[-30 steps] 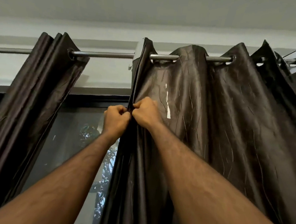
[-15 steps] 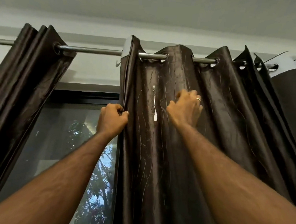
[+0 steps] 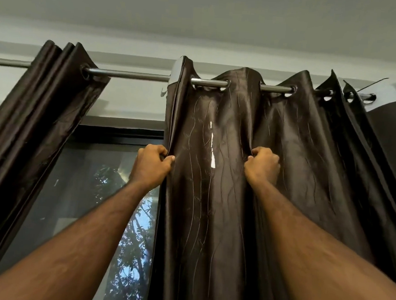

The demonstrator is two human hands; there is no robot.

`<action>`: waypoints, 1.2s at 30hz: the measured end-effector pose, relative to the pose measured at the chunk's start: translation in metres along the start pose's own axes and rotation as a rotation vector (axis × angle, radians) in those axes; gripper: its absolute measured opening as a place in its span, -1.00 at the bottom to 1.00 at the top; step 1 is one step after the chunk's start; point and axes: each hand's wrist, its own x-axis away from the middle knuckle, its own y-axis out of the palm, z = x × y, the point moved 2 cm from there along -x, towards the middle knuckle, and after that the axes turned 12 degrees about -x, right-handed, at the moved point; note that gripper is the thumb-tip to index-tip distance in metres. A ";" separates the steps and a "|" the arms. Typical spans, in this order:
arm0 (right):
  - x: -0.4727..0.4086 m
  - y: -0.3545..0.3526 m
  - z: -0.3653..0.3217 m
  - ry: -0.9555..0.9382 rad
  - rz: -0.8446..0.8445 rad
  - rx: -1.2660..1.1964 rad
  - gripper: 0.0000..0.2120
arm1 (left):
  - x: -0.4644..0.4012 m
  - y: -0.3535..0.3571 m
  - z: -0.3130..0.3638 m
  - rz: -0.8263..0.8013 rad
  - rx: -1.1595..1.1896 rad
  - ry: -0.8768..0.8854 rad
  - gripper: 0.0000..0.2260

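Below the rod (image 3: 132, 75), my left hand (image 3: 152, 166) grips the curtain (image 3: 210, 221) edge — my right hand (image 3: 262, 166) clutches a fold.

Dark brown curtain (image 3: 292, 161) with pale wavy lines, on silver rod (image 3: 132, 75).
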 end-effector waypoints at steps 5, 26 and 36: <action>0.034 0.037 -0.043 -0.072 -0.085 -0.020 -0.77 | -0.001 -0.001 -0.009 -0.038 0.013 0.019 -0.78; 0.040 0.059 -0.086 -0.029 -0.705 -0.345 -0.78 | 0.012 0.005 0.041 -0.124 0.188 0.050 -0.83; -0.012 -0.019 -0.016 -0.123 -0.068 0.257 -0.49 | 0.006 0.010 0.027 -0.018 0.081 -0.021 -0.76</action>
